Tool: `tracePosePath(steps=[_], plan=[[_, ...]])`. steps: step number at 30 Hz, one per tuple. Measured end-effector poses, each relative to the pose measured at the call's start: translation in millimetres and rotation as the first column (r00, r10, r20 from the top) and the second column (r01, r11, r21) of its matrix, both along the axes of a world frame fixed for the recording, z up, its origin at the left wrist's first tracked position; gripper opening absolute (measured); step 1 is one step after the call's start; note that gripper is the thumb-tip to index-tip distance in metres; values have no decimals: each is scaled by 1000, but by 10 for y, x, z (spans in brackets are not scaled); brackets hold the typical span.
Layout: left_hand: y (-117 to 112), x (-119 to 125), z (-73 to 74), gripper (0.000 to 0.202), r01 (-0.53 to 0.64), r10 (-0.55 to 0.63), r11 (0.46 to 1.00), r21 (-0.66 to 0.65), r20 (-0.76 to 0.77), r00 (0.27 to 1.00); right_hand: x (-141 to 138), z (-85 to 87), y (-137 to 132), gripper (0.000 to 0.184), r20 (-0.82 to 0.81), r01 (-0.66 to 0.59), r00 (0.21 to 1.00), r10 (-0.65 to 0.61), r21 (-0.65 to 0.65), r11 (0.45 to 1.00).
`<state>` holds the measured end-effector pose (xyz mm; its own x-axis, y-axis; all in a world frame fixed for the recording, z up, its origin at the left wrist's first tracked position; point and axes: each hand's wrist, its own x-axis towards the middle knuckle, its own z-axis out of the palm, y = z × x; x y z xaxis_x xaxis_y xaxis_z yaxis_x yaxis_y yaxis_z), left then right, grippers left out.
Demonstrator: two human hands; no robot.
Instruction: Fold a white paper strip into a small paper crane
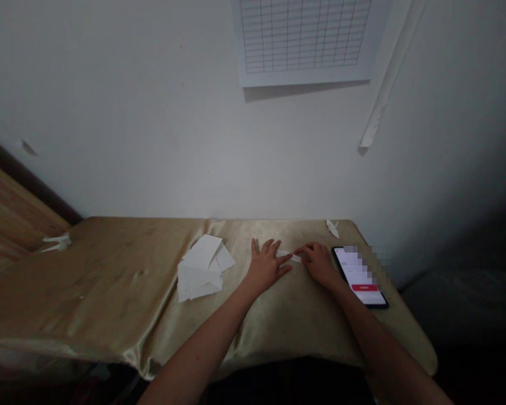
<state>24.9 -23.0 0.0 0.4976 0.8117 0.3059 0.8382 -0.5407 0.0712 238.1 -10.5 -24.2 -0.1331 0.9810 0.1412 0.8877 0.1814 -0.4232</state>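
Note:
A small strip of folded white paper (283, 254) lies on the cloth-covered table between my two hands. My left hand (265, 265) is spread flat with its fingers apart, the index fingertip resting at the paper's near side. At the paper's right end my right hand (318, 262) has its fingers bent together on the edge; the exact grip is partly hidden. To the left of my left hand sits a loose pile of white paper sheets (202, 267), overlapping at odd angles.
A phone (362, 278) with a lit screen lies right of my right hand. Behind it is a small folded paper piece (332, 228). White scraps (58, 242) lie at the far left. The gold cloth (109, 281) has ridges, and a wall (172, 140) rises behind the table.

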Motion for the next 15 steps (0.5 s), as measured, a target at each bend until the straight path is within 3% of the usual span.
tracePosePath(steps=[9, 15], plan=[[18, -19, 34, 36, -140, 140, 989, 36, 11, 990, -37, -81, 65, 48, 1, -13, 1000, 13, 12, 1000], [42, -44, 20, 35, -168, 168, 986, -16, 49, 985, -17, -52, 47, 50, -43, -21, 999, 22, 6, 1000]])
